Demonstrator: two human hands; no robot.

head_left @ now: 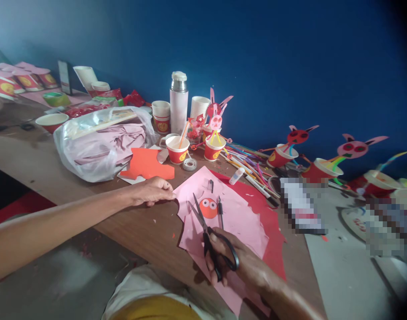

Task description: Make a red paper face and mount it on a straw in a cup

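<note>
My right hand gripped open scissors over the pink paper; my left pinned its edge. Paper slipping could spoil the cut.

The room is a bit dim with soft light from the left, the corners look dark and bent, and blocky blur covers spots at the right.

The scissors lie on the paper sheet, just left of a pen. Behind the sheet stand cups; a plastic bag sits to their left.
</note>
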